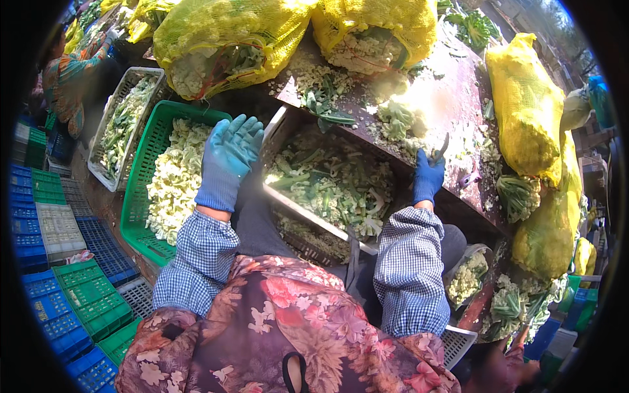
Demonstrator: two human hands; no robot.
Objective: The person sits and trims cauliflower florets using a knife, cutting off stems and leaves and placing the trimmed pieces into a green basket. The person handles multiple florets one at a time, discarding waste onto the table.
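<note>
My left hand, in a blue-green coated glove, is raised palm up with nothing in it. It hangs over the right edge of a green plastic crate that holds cut cauliflower florets. A small knife is in my right hand, which wears a blue glove, by the table's near edge. Just beyond that hand, cauliflower pieces lie on the dark table in bright sun. Between my arms stands a pale crate of cauliflower stalks, leaves and scraps.
Yellow mesh sacks of cauliflower line the table's far side, with another sack at the right. A white crate of trimmings stands left. Stacked blue and green crates fill the lower left. Another person sits at upper left.
</note>
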